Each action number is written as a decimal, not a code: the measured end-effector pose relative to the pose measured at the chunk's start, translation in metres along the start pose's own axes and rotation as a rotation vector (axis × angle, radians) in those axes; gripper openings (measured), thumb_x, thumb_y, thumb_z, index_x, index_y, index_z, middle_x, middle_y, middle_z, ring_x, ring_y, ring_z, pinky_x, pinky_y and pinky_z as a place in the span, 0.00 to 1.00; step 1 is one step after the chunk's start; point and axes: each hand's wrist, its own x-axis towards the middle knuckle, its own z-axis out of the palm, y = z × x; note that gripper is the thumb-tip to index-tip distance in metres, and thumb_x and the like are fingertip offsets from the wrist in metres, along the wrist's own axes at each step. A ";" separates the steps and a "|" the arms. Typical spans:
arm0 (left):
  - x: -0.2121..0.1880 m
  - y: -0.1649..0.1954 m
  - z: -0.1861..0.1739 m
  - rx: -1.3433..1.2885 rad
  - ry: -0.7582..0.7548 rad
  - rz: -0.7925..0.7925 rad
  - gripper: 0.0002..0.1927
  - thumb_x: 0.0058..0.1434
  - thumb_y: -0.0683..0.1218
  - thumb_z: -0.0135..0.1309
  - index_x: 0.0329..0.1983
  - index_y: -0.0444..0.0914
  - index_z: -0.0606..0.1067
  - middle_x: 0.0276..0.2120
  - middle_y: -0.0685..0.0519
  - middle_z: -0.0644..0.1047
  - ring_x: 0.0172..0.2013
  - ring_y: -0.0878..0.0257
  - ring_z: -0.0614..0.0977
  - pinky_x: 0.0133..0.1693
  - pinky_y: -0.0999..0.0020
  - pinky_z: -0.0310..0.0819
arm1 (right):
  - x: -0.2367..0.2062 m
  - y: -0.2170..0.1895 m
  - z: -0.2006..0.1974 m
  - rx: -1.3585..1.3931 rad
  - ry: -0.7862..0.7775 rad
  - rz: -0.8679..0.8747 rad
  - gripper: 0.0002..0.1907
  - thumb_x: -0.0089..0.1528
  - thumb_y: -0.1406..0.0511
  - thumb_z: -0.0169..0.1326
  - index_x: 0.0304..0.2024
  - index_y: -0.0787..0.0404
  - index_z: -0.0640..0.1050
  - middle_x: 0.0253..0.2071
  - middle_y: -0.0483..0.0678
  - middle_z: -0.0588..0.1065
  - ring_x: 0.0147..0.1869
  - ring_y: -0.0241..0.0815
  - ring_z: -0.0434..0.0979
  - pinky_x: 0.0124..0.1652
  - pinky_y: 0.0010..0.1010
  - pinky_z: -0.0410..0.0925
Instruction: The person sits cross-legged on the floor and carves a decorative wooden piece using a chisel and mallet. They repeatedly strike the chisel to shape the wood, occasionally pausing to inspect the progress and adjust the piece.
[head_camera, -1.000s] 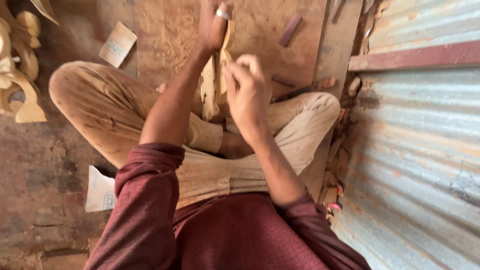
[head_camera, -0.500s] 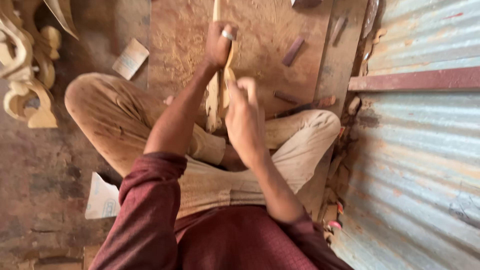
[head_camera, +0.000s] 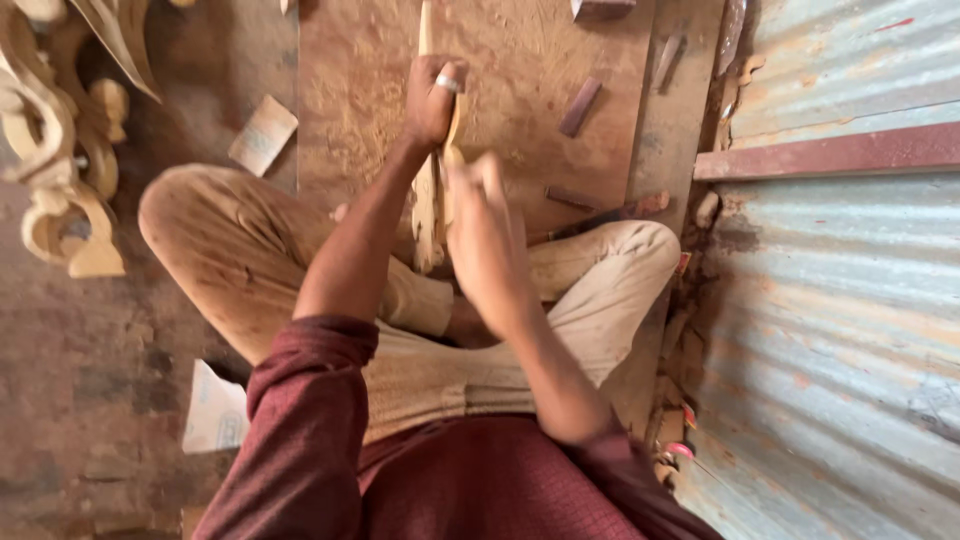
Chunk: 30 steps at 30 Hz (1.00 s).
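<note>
L hand (head_camera: 432, 98) clamped round upper part of long pale wood piece (head_camera: 428, 215), held upright over lap. R hand (head_camera: 478, 215) blurred just beside its lower part; can't tell R grip. Carved wood pcs (head_camera: 60, 190) lie on floor, far left.

A person sits cross-legged on the floor (head_camera: 80, 400), a long wooden piece (head_camera: 430, 190) standing between the knees, the left hand (head_camera: 432, 98) gripping it above the right hand (head_camera: 480, 215). Carved wooden pieces (head_camera: 50, 150) lie to the left, a corrugated metal wall (head_camera: 840, 330) rises on the right. Ahead lies a wooden board (head_camera: 350, 90) carrying small wood blocks (head_camera: 580, 106), with a flat block (head_camera: 262, 134) just left of it.
</note>
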 end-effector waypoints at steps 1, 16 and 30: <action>0.000 0.000 -0.001 -0.009 -0.006 0.028 0.24 0.67 0.54 0.46 0.22 0.32 0.64 0.20 0.54 0.63 0.25 0.65 0.65 0.30 0.63 0.58 | 0.000 -0.002 0.000 -0.029 0.034 -0.008 0.27 0.58 0.81 0.47 0.62 0.67 0.72 0.47 0.59 0.68 0.40 0.61 0.78 0.37 0.48 0.71; 0.001 0.001 0.005 -0.015 0.034 -0.085 0.27 0.64 0.61 0.46 0.20 0.35 0.69 0.19 0.56 0.68 0.23 0.65 0.67 0.27 0.64 0.58 | -0.006 0.014 0.007 -0.065 0.091 -0.046 0.18 0.65 0.78 0.49 0.57 0.64 0.74 0.48 0.58 0.70 0.44 0.59 0.80 0.42 0.46 0.73; -0.003 -0.002 0.004 0.109 0.031 0.040 0.31 0.66 0.66 0.39 0.22 0.37 0.69 0.21 0.55 0.69 0.26 0.64 0.70 0.29 0.64 0.60 | -0.009 0.011 0.009 -0.092 0.133 -0.007 0.16 0.67 0.75 0.48 0.58 0.65 0.74 0.49 0.59 0.70 0.44 0.62 0.79 0.40 0.48 0.70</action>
